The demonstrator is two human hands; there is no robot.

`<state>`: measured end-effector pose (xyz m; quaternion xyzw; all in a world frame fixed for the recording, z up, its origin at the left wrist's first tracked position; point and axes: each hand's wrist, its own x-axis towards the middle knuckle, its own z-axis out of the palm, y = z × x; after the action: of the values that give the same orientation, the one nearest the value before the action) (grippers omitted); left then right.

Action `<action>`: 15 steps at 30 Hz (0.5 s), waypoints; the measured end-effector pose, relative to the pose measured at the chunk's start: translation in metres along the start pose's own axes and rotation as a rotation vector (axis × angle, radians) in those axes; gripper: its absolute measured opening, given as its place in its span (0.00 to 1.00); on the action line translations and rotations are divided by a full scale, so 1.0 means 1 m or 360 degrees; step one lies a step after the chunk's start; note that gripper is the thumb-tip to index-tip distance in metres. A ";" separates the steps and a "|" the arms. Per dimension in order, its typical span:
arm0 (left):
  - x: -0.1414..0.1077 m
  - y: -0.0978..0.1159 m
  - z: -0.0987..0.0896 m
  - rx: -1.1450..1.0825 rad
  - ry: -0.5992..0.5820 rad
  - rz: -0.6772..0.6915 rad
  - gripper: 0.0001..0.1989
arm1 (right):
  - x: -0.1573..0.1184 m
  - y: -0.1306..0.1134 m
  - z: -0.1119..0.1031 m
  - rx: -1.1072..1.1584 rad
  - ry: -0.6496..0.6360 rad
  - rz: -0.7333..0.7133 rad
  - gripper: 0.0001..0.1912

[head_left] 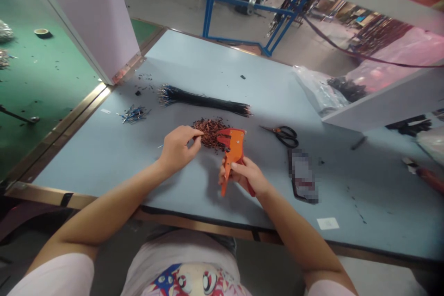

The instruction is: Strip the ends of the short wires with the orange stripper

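Note:
My right hand (248, 175) is wrapped around the handles of an orange and red wire stripper (236, 147), whose jaws point left. Just left of the jaws, my left hand (179, 149) has thumb and forefinger pinched together; what lies between them is too small to make out. A heap of short brown and black cut wire pieces (210, 133) spreads under the fingertips and the tool's head. Behind it lies a bundle of black wires (208, 100) with metal tips at its left end.
Scissors (286, 135) and a blurred phone (302, 175) lie right of the stripper. Small blue-ended terminals (133, 114) are piled at the left. White uprights stand at the left (90, 14) and right (381, 97) of the blue-grey table (104, 162). A white label (327, 224) lies near the front edge.

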<state>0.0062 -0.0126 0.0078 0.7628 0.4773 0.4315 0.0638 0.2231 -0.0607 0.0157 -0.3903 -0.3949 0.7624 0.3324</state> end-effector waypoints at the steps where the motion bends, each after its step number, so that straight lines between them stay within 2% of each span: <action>1: 0.000 0.000 0.000 -0.0010 0.0017 0.0001 0.08 | -0.001 0.000 0.000 -0.0013 -0.0037 0.0004 0.16; 6: -0.003 0.001 0.000 -0.0075 0.0062 0.0026 0.06 | -0.003 0.001 0.004 -0.0028 -0.0099 0.0005 0.15; 15: -0.004 0.005 0.002 -0.0213 0.0025 0.0210 0.03 | -0.005 0.006 0.008 -0.0085 -0.0153 -0.0069 0.15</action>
<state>0.0100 -0.0179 0.0061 0.7832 0.3967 0.4716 0.0826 0.2171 -0.0704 0.0151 -0.3534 -0.4390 0.7620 0.3190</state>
